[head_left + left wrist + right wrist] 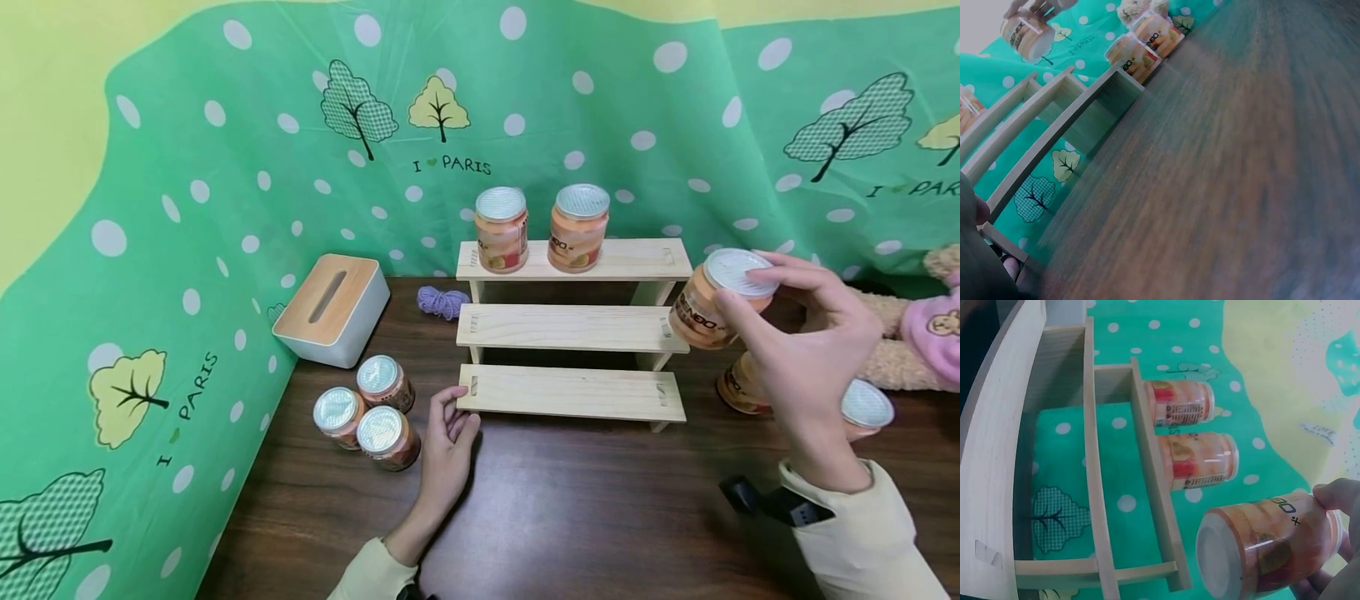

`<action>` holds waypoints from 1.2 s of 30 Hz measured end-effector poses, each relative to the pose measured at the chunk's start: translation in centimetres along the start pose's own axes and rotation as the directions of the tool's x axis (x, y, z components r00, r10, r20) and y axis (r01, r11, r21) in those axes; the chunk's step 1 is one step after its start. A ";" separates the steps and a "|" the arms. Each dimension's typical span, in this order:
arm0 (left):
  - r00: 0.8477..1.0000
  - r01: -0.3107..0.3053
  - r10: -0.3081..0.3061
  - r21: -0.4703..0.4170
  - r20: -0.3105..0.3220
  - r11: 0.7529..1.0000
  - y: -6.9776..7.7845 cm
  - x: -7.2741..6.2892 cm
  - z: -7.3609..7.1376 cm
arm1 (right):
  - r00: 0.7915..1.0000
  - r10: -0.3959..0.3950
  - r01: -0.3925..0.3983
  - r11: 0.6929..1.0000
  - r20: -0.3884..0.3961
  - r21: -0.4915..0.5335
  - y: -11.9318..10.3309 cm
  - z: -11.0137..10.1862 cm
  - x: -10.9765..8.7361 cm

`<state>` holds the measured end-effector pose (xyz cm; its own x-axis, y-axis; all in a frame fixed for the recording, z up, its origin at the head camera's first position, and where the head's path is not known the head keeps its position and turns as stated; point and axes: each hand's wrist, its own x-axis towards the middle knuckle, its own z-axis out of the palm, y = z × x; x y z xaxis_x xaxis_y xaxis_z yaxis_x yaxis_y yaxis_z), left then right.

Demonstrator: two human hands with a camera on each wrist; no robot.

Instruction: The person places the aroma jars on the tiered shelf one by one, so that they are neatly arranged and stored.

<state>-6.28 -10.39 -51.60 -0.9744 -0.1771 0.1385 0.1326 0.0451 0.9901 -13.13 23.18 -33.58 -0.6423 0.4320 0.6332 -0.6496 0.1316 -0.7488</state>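
Pale wood, three stepped tiers: the rack (570, 392) stands on a dark wood-grain desk (562, 517); places below are told from it.

Right hand (821, 350): grip grasping a jar (697, 315), thumb and fingers pinched about its lid end. Held jar is orange with a pale lid, raised off the desk beside the rack's right end. Head view shows it overlapping the end of the middle tier; right wrist view shows its pale base turned toward the rack, with a gap between jar and top tier.

Left hand (447, 454): grip on the left end of the rack's lowest tier, fingers curled about the plank's edge.

Top tier of the rack: two upright jars (579, 242), side by side, a narrow gap between them, both toward the left half.

Left of the rack, on the desk: three jars (389, 442) clustered close, lids up. Behind that cluster, a tissue box (352, 308), white sides, wooden top. Purple yarn (442, 302) near the rack's back left corner.

Right of the rack: two more jars (738, 387), partly hidden by the right hand in head view; a plush bear (930, 329) in pink beyond them.

Behind the rack: green cloth (247, 167), white dots, printed trees.
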 end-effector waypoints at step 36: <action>0.996 -0.092 0.092 0.019 0.008 0.996 -0.6 -0.1 -0.2 | 0.998 -0.057 0.060 0.991 0.028 -0.122 3.0 3.8 3.2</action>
<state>-6.27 -10.58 -52.16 -0.9594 -0.1643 0.2291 0.2186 0.0797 0.9725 -18.66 21.60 -33.13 -0.6154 0.3985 0.6801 -0.6326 0.2649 -0.7277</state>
